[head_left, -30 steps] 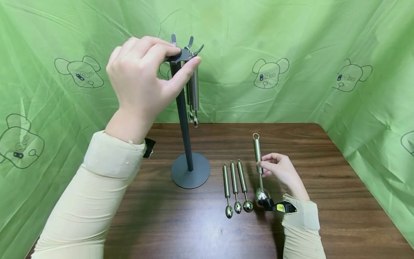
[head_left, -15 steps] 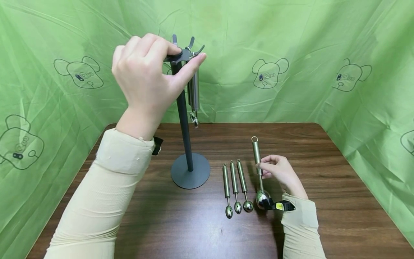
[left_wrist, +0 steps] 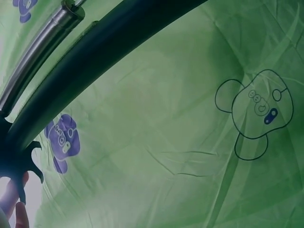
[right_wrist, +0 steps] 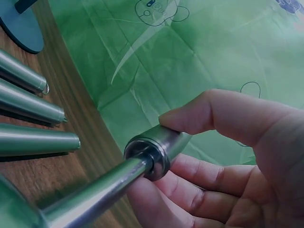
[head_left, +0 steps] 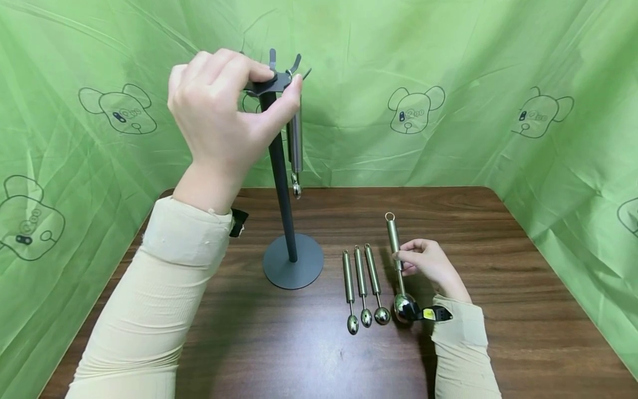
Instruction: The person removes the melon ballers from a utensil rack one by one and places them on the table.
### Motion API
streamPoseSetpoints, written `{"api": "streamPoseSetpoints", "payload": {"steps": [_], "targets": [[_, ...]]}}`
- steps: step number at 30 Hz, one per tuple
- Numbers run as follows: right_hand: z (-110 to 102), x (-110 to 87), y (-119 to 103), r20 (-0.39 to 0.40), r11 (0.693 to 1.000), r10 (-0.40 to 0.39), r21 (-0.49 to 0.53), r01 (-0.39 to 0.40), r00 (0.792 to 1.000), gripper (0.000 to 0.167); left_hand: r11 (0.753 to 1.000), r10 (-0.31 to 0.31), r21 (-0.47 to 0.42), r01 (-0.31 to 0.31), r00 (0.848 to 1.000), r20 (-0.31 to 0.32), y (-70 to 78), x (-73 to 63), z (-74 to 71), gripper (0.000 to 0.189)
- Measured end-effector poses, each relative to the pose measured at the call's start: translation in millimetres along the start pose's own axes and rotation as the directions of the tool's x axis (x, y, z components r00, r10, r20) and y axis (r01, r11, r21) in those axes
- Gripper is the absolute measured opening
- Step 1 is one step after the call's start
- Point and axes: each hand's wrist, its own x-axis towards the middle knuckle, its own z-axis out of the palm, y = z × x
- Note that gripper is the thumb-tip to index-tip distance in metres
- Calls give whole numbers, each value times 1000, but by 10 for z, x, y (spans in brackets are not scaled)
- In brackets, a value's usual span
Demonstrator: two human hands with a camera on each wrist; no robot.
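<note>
My left hand (head_left: 216, 111) grips the flat hooked top of a dark metal utensil stand (head_left: 281, 188), fingertips on its centre and thumb along its right side. Metal-handled scoops (head_left: 297, 138) hang from the stand's hooks on the right, partly hidden by my thumb; their exact number is hard to tell. My right hand (head_left: 432, 266) pinches the lower handle of a larger scoop (head_left: 394, 238), its rounded bowl turned up near the table and partly behind the wrist strap. In the right wrist view, thumb and fingers close round the handle's end, by the thin neck.
To the left of the larger scoop, three smaller scoops (head_left: 361, 288) lie side by side on the brown wooden table (head_left: 279, 343). The stand's round base (head_left: 294, 277) is left of them. A green printed curtain (head_left: 349, 127) surrounds the table on the visible sides.
The larger scoop's ringed end has shifted slightly left and down, with my right hand following. The stand's top has moved slightly left under my left hand, whose thumb now covers more of a hook.
</note>
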Motion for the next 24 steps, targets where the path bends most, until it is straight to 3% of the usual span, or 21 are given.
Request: {"api": "streamPoseSetpoints", "payload": {"steps": [17, 24], "targets": [[61, 92, 139, 39, 997, 62, -41, -61, 997, 28, 985, -81, -148, 85, 996, 34, -63, -3, -27, 37], [90, 111, 202, 56, 994, 91, -60, -87, 994, 25, 969, -85, -231, 87, 996, 19, -86, -4, -12, 36]]}}
